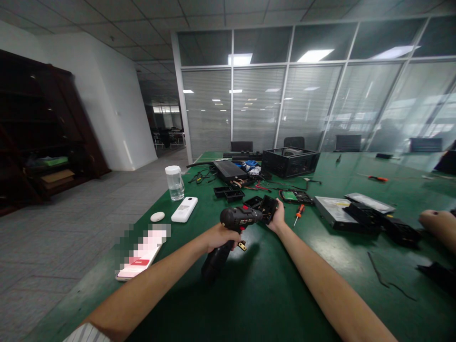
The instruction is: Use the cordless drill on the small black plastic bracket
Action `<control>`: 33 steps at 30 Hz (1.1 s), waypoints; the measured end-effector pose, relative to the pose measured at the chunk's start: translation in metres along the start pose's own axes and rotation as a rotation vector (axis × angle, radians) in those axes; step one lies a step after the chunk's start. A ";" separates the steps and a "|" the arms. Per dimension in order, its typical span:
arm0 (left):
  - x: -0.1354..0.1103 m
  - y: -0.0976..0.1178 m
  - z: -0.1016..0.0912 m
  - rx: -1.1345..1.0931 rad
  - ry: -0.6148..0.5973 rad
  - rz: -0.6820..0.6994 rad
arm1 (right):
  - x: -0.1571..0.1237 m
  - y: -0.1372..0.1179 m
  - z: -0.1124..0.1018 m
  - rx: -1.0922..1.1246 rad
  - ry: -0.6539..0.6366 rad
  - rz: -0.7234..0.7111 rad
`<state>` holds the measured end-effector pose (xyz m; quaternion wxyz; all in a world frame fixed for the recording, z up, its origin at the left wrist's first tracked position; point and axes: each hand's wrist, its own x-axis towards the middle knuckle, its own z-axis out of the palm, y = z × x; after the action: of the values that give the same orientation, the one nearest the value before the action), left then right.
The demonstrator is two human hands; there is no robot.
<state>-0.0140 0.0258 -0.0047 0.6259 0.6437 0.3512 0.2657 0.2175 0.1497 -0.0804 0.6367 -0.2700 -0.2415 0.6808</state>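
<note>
Drill [238, 217], black plastic, pistol-shaped, held above the smooth green table [270, 299]; clock bearings are from its body. At 8 o'clock, a flat phone [144, 256]; at 9, a white oval case [157, 216]; at 10, a clear cylindrical bottle [175, 185], white-lidded; at 9, a white rounded slab [184, 210]. At 7, the left hand [221, 236] is wrapped around the drill's handle. At 11, black rectangular trays [233, 195]. At 3, a black hollow box [270, 207], grasped by the right hand [279, 218]; drill-to-box contact cannot be told. Farther along 3, an orange-handled screwdriver [301, 209], a flat metal drive [331, 209] and another person's hand [434, 219].
</note>
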 end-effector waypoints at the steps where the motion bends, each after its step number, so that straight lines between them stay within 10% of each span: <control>1: 0.000 0.000 0.000 -0.002 0.004 -0.001 | 0.000 0.000 0.000 -0.002 0.002 -0.001; 33: -0.001 -0.002 0.000 -0.002 0.008 -0.003 | 0.000 0.000 0.000 0.018 0.009 -0.015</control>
<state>-0.0148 0.0253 -0.0069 0.6254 0.6416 0.3543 0.2678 0.2174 0.1499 -0.0805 0.6454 -0.2654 -0.2344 0.6769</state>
